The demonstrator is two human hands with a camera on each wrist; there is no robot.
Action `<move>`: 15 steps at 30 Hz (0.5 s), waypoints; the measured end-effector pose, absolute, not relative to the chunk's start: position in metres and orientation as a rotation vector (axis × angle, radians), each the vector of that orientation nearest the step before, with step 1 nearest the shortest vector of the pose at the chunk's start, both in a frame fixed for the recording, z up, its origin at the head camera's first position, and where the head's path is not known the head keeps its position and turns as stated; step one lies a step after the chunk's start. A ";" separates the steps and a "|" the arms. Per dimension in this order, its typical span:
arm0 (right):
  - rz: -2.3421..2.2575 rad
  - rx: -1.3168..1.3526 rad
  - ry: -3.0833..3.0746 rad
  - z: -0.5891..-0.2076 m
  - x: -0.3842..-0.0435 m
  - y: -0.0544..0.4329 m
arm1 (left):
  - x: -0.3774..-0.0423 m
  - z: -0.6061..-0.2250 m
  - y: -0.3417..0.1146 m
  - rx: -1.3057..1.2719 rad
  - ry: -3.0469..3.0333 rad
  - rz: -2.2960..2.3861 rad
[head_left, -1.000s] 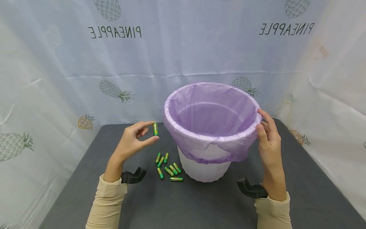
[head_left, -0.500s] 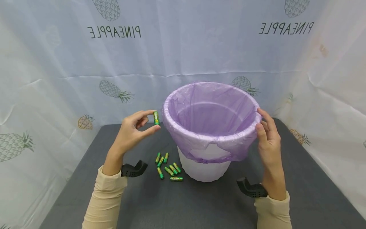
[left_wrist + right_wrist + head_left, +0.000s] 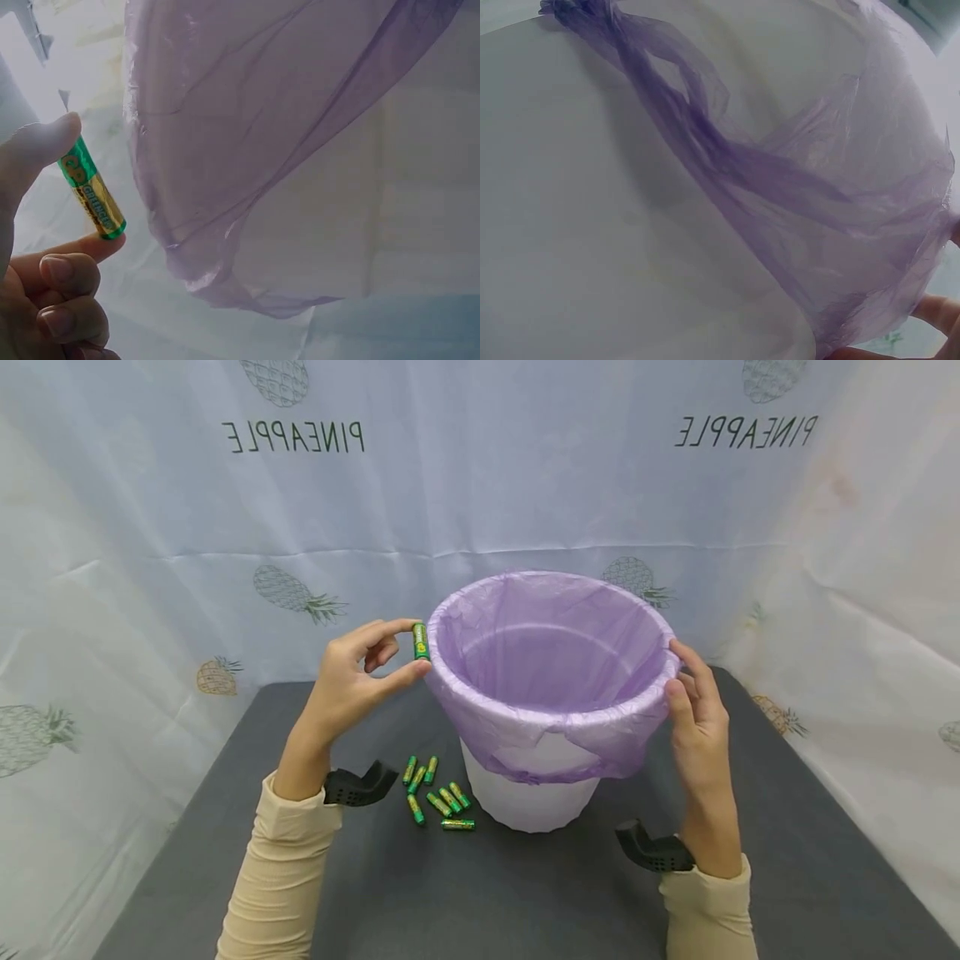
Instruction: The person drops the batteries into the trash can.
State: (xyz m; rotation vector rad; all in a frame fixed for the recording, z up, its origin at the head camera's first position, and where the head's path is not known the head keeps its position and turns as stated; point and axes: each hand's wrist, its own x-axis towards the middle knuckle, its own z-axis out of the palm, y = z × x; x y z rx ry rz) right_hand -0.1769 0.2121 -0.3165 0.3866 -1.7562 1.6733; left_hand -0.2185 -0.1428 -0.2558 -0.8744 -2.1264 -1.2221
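A green and gold battery point(image 3: 421, 642) stands nearly upright between the thumb and index fingertip of my left hand point(image 3: 348, 681), its other fingers curled back. The left wrist view shows the same battery point(image 3: 91, 191) held by its two ends, beside the lined bin. This hand is at the left rim of a white trash can point(image 3: 528, 806), over which a purple garbage bag point(image 3: 555, 664) is folded. On the opposite side my right hand point(image 3: 701, 735) holds the bag-covered rim with thumb and fingers. In the right wrist view its fingers point(image 3: 937, 307) show only partly.
Several more batteries point(image 3: 438, 797) lie loose on the dark grey table point(image 3: 465, 893), left of the bin's base. A pale curtain point(image 3: 480, 460) printed with pineapples hangs behind and at both sides. Black camera mounts point(image 3: 360, 783) sit on both wrists.
My left hand has risen and moved right with the battery, up to the bin's left rim. The right hand keeps its place on the rim. The whole head view has shifted slightly.
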 end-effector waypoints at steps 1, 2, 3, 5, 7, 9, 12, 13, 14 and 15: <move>1.675 0.415 -1.752 -0.317 -0.178 0.212 | -0.219 -0.255 -0.141 -0.865 -2.139 -1.224; 1.678 0.420 -1.751 -0.317 -0.178 0.212 | -0.219 -0.254 -0.140 -0.858 -2.150 -1.225; 1.684 0.434 -1.743 -0.317 -0.179 0.211 | -0.220 -0.254 -0.138 -0.849 -2.162 -1.228; 1.689 0.464 -1.730 -0.317 -0.180 0.211 | -0.222 -0.254 -0.135 -0.837 -2.188 -1.238; 1.684 0.439 -1.736 -0.317 -0.180 0.210 | -0.224 -0.254 -0.133 -0.832 -2.207 -1.248; 1.686 0.444 -1.736 -0.317 -0.179 0.211 | -0.226 -0.256 -0.130 -0.834 -2.213 -1.259; 1.675 0.426 -1.750 -0.317 -0.178 0.212 | -0.228 -0.259 -0.127 -0.836 -2.227 -1.270; 1.669 0.428 -1.753 -0.317 -0.178 0.212 | -0.228 -0.259 -0.126 -0.839 -2.233 -1.275; 1.667 0.439 -1.752 -0.317 -0.178 0.213 | -0.228 -0.260 -0.125 -0.841 -2.239 -1.281; 1.665 0.435 -1.753 -0.316 -0.177 0.213 | -0.228 -0.261 -0.124 -0.844 -2.244 -1.291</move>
